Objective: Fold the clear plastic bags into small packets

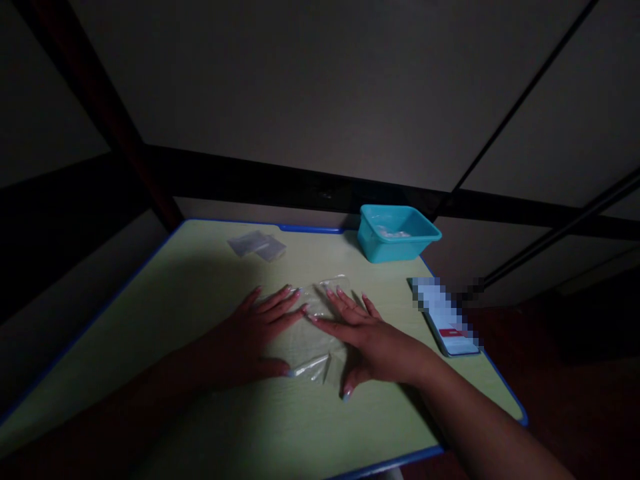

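Note:
A clear plastic bag [307, 337] lies flat on the table, its surface creased and shiny near the lower edge. My left hand [255, 333] rests palm down on its left side, fingers stretched out and thumb at the lower edge. Over the right side of the plastic lies my right hand [363, 337], also palm down with fingers spread. The two index fingertips nearly meet in the middle. Parts of the bag are hidden beneath both hands.
Two small flat plastic packets [255, 245] overlap at the back left of the blue-edged table [165, 300]. A turquoise basket [395, 248] with clear plastic inside stands at the back right. A phone [445, 317] with a lit screen lies along the right edge. Panelled doors rise behind.

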Available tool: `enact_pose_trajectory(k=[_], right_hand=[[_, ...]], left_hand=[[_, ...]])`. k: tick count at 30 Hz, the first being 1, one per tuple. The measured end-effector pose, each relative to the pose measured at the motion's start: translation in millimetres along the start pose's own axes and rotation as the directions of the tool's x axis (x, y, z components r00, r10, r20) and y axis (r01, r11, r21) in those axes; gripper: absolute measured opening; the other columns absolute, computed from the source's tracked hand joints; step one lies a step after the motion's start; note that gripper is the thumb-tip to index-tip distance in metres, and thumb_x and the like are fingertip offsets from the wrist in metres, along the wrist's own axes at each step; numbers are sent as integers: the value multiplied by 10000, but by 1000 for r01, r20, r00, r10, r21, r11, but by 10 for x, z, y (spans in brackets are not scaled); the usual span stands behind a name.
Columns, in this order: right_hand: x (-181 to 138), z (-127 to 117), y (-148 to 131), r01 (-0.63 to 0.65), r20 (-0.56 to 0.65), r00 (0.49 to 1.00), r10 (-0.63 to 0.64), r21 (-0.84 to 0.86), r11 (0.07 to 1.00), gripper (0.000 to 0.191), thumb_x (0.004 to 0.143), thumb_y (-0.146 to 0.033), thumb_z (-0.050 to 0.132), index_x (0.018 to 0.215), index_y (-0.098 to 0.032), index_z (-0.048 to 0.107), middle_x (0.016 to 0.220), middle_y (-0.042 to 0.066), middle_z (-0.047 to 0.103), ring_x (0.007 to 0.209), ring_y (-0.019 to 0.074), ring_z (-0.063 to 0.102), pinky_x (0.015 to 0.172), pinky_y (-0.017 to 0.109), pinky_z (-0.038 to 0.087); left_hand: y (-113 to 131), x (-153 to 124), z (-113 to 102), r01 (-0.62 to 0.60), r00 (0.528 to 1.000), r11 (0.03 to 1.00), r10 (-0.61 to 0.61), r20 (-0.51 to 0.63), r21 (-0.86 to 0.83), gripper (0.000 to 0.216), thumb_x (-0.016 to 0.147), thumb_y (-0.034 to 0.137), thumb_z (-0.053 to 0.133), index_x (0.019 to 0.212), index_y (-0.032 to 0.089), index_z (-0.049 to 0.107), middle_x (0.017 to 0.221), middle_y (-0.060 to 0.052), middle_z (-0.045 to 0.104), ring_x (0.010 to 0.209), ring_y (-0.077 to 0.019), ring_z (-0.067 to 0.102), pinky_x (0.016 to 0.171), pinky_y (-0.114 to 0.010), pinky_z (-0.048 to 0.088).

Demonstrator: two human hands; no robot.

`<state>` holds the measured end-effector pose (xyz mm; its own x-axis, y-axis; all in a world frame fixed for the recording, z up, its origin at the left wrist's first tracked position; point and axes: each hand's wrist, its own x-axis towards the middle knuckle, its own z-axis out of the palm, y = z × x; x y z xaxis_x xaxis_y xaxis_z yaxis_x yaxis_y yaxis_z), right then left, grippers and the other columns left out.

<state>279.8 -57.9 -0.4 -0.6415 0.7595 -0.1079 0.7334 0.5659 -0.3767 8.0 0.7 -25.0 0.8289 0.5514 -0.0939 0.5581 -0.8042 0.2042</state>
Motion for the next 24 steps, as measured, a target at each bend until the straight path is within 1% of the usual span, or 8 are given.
enact_pose_trajectory(k=[2,5,8,10,13,16,20,24], right_hand=[[16,7,-27,47,-46,998,-47,-5,999,990,626,-460,812,1457,-336,288,1579,86,-23,1445,286,1,1113,565,26],[29,-6,-72,118,-104,988,-117,-1,993,657,744,-423,735,1339,-279,496,1574,85,136,1444,242,98,1136,490,89],[48,-14,-86,164,-163,974,-160,14,986,290,839,-382,641,1103,-263,662,1488,65,371,1409,219,230,1138,448,150],[67,-5,-79,200,-196,962,-190,33,979,154,861,-352,615,946,-255,701,1379,51,500,1363,212,322,1124,420,210],[92,14,-67,256,-245,942,-228,88,963,124,871,-312,602,835,-230,688,1256,57,578,1289,203,414,1083,384,298],[93,-1,-79,302,-266,931,-250,176,937,104,881,-269,586,825,-209,651,1177,70,601,1229,186,465,1062,367,328],[88,-64,-118,322,-268,931,-248,285,903,71,889,-225,569,830,-199,598,1091,73,621,1157,175,505,1013,356,375],[136,-54,-142,336,-323,918,-229,327,883,78,895,-209,548,820,-193,561,933,61,640,965,180,572,904,349,429]], left_hand=[[-10,-1,12,3,1000,1000,-3,-6,1,901,767,787,396,1485,284,185,1563,-105,154,1433,-348,109,1102,-628,46],[-14,-4,25,8,1000,1000,-8,-25,-4,917,765,785,404,1491,283,155,1565,-108,148,1431,-357,116,1100,-625,52],[2,-9,7,19,1000,1000,-19,-22,-6,921,768,779,407,1493,278,140,1567,-118,124,1432,-355,110,1093,-634,72],[21,-11,-18,28,1000,1000,-28,-13,-12,921,768,776,412,1491,271,149,1565,-127,124,1432,-356,112,1088,-642,79],[46,-8,-47,31,999,999,-31,-8,-20,913,771,774,408,1490,273,153,1564,-127,135,1429,-361,120,1085,-646,93],[51,-1,-41,36,999,999,-36,-7,-11,912,769,783,393,1489,275,157,1567,-121,129,1431,-361,114,1083,-652,91],[35,4,-12,42,999,999,-42,-11,5,924,759,785,412,1488,265,186,1568,-122,120,1433,-357,108,1089,-646,78],[52,-2,-18,41,999,999,-41,-18,15,911,768,751,450,1489,261,185,1568,-121,129,1434,-351,106,1100,-626,64]])
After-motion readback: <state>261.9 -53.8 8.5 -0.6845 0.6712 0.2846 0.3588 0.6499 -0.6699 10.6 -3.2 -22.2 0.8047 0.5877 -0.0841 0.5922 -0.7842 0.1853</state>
